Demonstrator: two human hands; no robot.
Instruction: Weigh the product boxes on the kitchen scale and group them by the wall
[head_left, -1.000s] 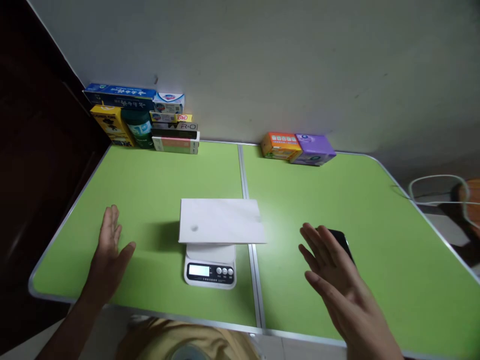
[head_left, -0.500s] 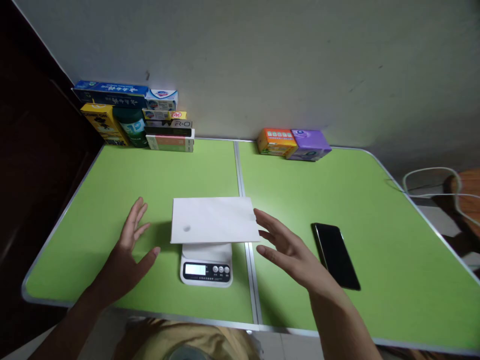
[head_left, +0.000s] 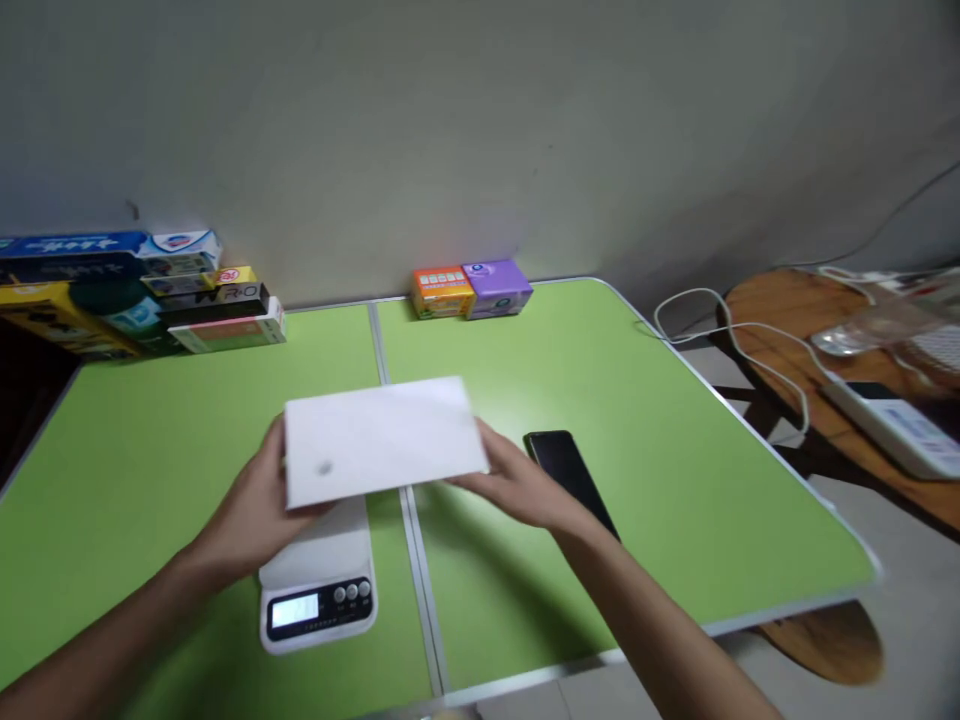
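Note:
A flat white box (head_left: 382, 435) with a small grey mark near its left corner is held between my two hands. My left hand (head_left: 251, 510) grips its left end, fingers partly hidden behind and under it. At the right end my right hand (head_left: 517, 475) closes round the edge, thumb beneath. Below and left of the box, the white kitchen scale (head_left: 319, 610) rests on the table with its display lit and its digits too blurred to read. The box hangs above the scale and hides the back of its platform.
Green folding table (head_left: 487, 590) with a metal seam. A black phone (head_left: 574, 475) lies right of my right hand. Orange pack (head_left: 442, 292) and purple pack (head_left: 496, 290) stand by the wall. Stacked cartons (head_left: 225, 325) are at back left. A wooden stool (head_left: 780, 310) holds a power strip (head_left: 900, 425) and cables.
Both hands have closed on the white box and lifted it off the scale. The view has turned to the right, bringing the wooden stool further into sight.

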